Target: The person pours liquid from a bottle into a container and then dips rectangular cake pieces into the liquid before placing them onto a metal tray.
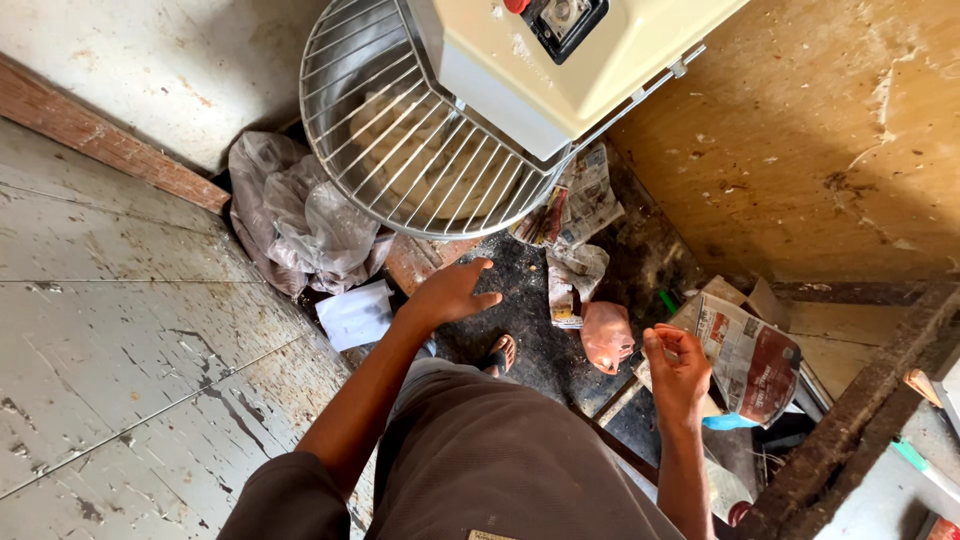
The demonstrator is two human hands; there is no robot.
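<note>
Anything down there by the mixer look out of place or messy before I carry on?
Yes. Crumpled newspaper and a pink bag lie loose on the dirty floor under the mixer bowl, and a grey plastic sheet is bunched in the corner. Both hands, left and right, are empty.

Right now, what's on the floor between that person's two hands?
In the head view, between the left hand and the right hand lie dark dirty floor, a pink bag and the person's sandalled foot.

Cream mixer (560,70), silvery wire guard (400,150), seemingly pale pink bag (607,335).
</note>
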